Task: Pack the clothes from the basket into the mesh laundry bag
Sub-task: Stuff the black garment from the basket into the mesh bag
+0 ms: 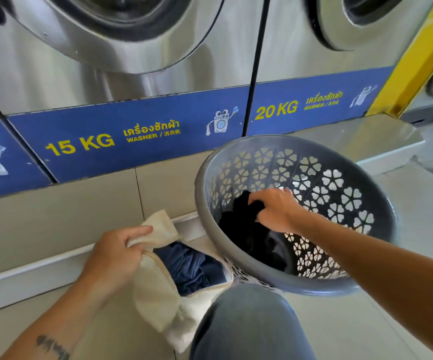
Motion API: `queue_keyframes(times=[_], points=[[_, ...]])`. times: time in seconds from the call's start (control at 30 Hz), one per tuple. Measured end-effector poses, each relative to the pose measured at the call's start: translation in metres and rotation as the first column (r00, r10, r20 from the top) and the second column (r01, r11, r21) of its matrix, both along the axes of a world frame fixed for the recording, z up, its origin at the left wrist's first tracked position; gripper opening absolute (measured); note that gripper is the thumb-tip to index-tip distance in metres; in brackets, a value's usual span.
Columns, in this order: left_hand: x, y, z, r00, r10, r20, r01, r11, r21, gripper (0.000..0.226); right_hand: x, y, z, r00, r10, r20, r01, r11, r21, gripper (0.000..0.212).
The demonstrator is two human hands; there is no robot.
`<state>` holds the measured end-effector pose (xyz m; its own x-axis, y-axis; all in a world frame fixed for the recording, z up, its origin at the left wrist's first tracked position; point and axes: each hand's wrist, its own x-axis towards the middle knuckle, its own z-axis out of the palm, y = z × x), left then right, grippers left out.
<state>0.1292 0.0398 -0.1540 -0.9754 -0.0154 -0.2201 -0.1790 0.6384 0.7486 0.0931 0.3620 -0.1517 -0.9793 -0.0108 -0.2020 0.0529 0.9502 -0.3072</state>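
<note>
A grey plastic basket with flower-shaped cut-outs stands tilted on the floor at the right. Dark clothes lie in its bottom. My right hand reaches into it and grips a black garment. To the left a cream mesh laundry bag lies on the floor with its mouth held wide. My left hand clutches the bag's upper rim. A blue garment sits inside the bag.
Steel washers with a blue label strip marked 15 KG and 20 KG stand on a tiled plinth right behind. My knee in blue jeans is bent between bag and basket. A yellow post rises at the right.
</note>
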Motion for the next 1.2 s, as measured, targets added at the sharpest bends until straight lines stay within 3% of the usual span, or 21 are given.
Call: queue_keyframes(times=[0.07, 0.1, 0.17, 0.23, 0.3, 0.37, 0.47, 0.5, 0.57, 0.67, 0.77, 0.8, 0.83, 0.9, 0.97, 1.0, 1.1, 1.2], points=[[0.005, -0.006, 0.006, 1.0, -0.01, 0.011, 0.011, 0.999, -0.035, 0.036, 0.01, -0.006, 0.012, 0.992, -0.127, -0.01, 0.119, 0.953, -0.278, 0.023], [0.008, -0.009, 0.009, 1.0, -0.014, 0.018, 0.015, 0.999, -0.052, 0.037, 0.015, -0.011, 0.019, 0.979, -0.203, 0.014, 0.186, 0.863, -0.47, 0.022], [0.014, -0.017, 0.011, 1.0, -0.002, 0.017, 0.003, 0.998, -0.066, 0.039, 0.026, -0.022, 0.029, 0.946, -0.313, 0.084, 0.264, 0.595, -0.759, 0.025], [0.021, -0.027, 0.009, 0.999, 0.039, 0.009, -0.039, 0.999, -0.037, 0.039, 0.035, -0.034, 0.036, 0.926, -0.348, 0.149, 0.29, 0.4, -0.869, 0.027], [0.026, -0.034, 0.005, 0.995, 0.101, 0.007, -0.101, 0.995, 0.021, 0.04, 0.044, -0.045, 0.045, 0.917, -0.364, 0.162, 0.289, 0.326, -0.9, 0.025], [0.03, -0.035, 0.002, 0.988, 0.154, -0.006, -0.153, 0.985, 0.083, 0.04, 0.046, -0.049, 0.051, 0.931, -0.355, 0.083, 0.236, 0.414, -0.879, 0.021], [0.034, -0.032, -0.002, 0.985, 0.17, -0.029, -0.165, 0.979, 0.119, 0.04, 0.048, -0.055, 0.065, 0.964, -0.262, -0.037, 0.167, 0.71, -0.684, 0.025], [0.035, -0.029, -0.002, 0.985, 0.166, -0.037, -0.16, 0.979, 0.127, 0.041, 0.05, -0.058, 0.071, 0.966, -0.252, -0.053, 0.158, 0.743, -0.65, 0.027], [0.037, -0.027, -0.003, 0.985, 0.166, -0.053, -0.158, 0.979, 0.127, 0.041, 0.058, -0.069, 0.086, 0.961, -0.261, -0.094, 0.126, 0.712, -0.691, 0.033], [0.039, -0.025, 0.0, 0.976, 0.212, -0.055, -0.201, 0.966, 0.162, 0.043, 0.071, -0.095, 0.114, 0.933, -0.318, -0.165, 0.022, 0.511, -0.86, 0.04], [0.043, -0.029, 0.0, 0.972, 0.234, -0.03, -0.222, 0.952, 0.212, 0.044, 0.076, -0.126, 0.136, 0.958, -0.272, -0.089, -0.061, 0.113, -0.992, 0.036], [0.044, -0.031, -0.001, 0.971, 0.235, -0.031, -0.222, 0.948, 0.229, 0.045, 0.075, -0.138, 0.137, 0.972, -0.217, -0.091, -0.071, 0.097, -0.993, 0.029], [0.044, -0.035, -0.002, 0.969, 0.244, -0.032, -0.229, 0.941, 0.249, 0.045, 0.071, -0.15, 0.129, 0.977, -0.175, -0.124, -0.09, 0.191, -0.977, 0.025], [0.044, -0.042, -0.003, 0.965, 0.261, -0.019, -0.246, 0.93, 0.274, 0.045, 0.062, -0.173, 0.099, 0.983, -0.082, -0.165, -0.099, 0.52, -0.848, 0.027], [0.044, -0.046, -0.002, 0.967, 0.253, -0.023, -0.238, 0.935, 0.263, 0.046, 0.056, -0.19, 0.061, 0.995, 0.042, -0.086, -0.085, 0.795, -0.6, 0.033], [0.045, -0.046, -0.002, 0.969, 0.244, -0.043, -0.226, 0.943, 0.245, 0.046, 0.055, -0.196, 0.045, 0.995, 0.091, -0.026, -0.092, 0.868, -0.488, 0.032], [0.043, -0.048, -0.002, 0.973, 0.217, -0.08, -0.196, 0.958, 0.208, 0.044, 0.056, -0.204, 0.023, 0.981, 0.177, 0.081, -0.142, 0.935, -0.325, 0.025], [0.04, -0.048, -0.006, 0.983, 0.168, -0.071, -0.15, 0.966, 0.21, 0.043, 0.056, -0.206, 0.027, 0.941, 0.301, 0.155, -0.268, 0.942, -0.205, 0.044]])
